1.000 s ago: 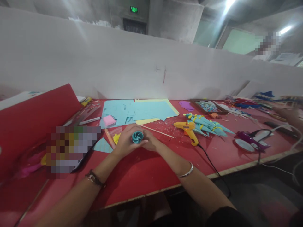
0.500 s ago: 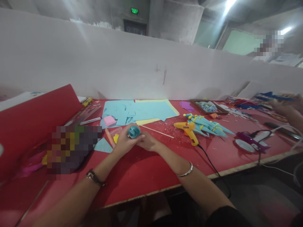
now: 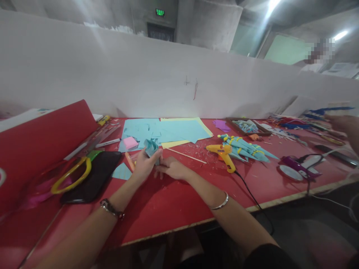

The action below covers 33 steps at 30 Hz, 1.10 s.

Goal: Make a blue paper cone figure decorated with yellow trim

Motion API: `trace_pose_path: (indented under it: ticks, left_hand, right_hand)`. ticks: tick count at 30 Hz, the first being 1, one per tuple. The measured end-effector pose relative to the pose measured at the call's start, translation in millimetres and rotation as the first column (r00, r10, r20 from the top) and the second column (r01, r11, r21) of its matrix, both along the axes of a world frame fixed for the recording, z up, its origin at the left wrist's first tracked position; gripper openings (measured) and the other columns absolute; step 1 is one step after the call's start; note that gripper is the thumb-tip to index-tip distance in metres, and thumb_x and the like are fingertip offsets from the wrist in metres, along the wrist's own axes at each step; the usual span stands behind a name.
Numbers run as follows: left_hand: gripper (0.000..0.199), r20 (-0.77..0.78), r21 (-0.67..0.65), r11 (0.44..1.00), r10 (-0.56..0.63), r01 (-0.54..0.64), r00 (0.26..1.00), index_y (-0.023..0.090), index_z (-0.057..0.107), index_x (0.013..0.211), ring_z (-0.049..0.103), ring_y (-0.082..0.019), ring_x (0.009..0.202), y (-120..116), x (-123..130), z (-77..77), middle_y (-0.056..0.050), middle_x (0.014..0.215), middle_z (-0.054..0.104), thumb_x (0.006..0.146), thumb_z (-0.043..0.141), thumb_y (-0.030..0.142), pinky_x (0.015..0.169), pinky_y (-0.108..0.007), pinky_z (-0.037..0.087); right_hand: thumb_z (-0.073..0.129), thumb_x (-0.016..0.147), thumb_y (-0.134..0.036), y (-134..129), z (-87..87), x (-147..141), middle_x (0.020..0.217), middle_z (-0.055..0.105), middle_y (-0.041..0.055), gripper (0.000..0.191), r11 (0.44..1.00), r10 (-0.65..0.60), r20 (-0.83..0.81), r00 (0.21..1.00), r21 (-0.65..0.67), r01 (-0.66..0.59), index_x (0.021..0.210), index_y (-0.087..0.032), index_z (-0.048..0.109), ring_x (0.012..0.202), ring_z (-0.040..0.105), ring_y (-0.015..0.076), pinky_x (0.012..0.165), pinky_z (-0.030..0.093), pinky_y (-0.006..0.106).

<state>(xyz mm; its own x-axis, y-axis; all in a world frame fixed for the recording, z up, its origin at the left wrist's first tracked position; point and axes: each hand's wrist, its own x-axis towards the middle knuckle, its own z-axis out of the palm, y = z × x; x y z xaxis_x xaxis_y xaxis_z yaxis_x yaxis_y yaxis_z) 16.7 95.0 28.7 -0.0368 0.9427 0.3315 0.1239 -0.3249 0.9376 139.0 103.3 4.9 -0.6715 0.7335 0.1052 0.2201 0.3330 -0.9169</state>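
Observation:
A rolled blue paper piece [image 3: 151,147] with curled layers at its top stands tilted in my left hand [image 3: 144,164], whose fingers wrap round it. My right hand [image 3: 175,168] is just to its right, fingers bent in toward the roll's lower end; whether they grip it is hidden. Behind my hands lie blue paper sheets [image 3: 182,130] over a yellow sheet [image 3: 171,144], with a pink sticky-note pad [image 3: 130,142] at the left. A patterned blue paper scrap [image 3: 122,171] lies beside my left wrist.
An orange glue gun [image 3: 224,154] and finished-looking blue paper cones [image 3: 244,147] lie right of my hands. At left are a black phone [image 3: 98,179], yellow-handled scissors [image 3: 73,175] and red sheet [image 3: 45,149]. A co-worker's hand [image 3: 340,125] is at far right.
The paper roll has tilted, so its side shows rather than its spiral top. My left hand has shifted slightly left, and my right hand's fingers now extend below the roll.

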Motion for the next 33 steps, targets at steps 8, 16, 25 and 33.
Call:
trace_pose_path:
  ticks: [8,16,25,33]
  left_hand:
    - [0.025,0.028,-0.026,0.999,-0.037,0.038,0.999,0.016,0.05,0.051,0.044,-0.007,0.043,7,-4,-1.1,0.003,0.047,0.05,0.067,0.054,0.034,0.045,-0.019,0.038]
    - [0.024,0.063,-0.001,0.999,-0.032,0.032,0.997,0.016,0.053,0.054,0.049,-0.01,0.049,11,-7,-4.7,0.0,0.051,0.056,0.067,0.055,0.036,0.05,-0.022,0.04]
    - [0.025,0.026,0.018,0.999,-0.044,0.044,0.999,0.016,0.054,0.048,0.049,-0.01,0.048,12,-9,-4.4,0.0,0.047,0.055,0.067,0.054,0.032,0.051,-0.022,0.04]
    - [0.025,0.016,-0.01,0.994,-0.104,0.104,0.994,0.016,0.054,0.053,0.049,-0.01,0.048,12,-9,-4.8,0.0,0.051,0.056,0.069,0.052,0.036,0.049,-0.022,0.04]
  right_hand:
    - [0.051,0.079,-0.033,0,1.9,2,0.059,0.059,-0.0005,0.023,0.999,0.007,-0.048,0.999,-0.049,-0.009,0.067,-0.013,0.053,0.047,0.051,0.0068,0.051,0.041,0.019]
    - [0.046,0.081,-0.041,-1,2.9,1,0.052,0.056,-0.0021,0.031,0.994,-0.01,-0.048,0.999,-0.111,0.005,0.065,-0.014,0.049,0.039,0.05,0.0066,0.045,0.039,0.019]
    - [0.049,0.076,-0.049,-2,8.5,2,0.051,0.057,-0.0012,0.039,0.986,-0.057,-0.081,0.995,-0.162,0.044,0.063,-0.013,0.053,0.039,0.049,0.0059,0.043,0.038,0.018]
    - [0.051,0.073,-0.052,1,4.2,3,0.048,0.056,-0.0019,0.041,0.988,-0.04,-0.102,0.994,-0.155,0.024,0.07,-0.011,0.059,0.039,0.05,0.0065,0.043,0.039,0.018]
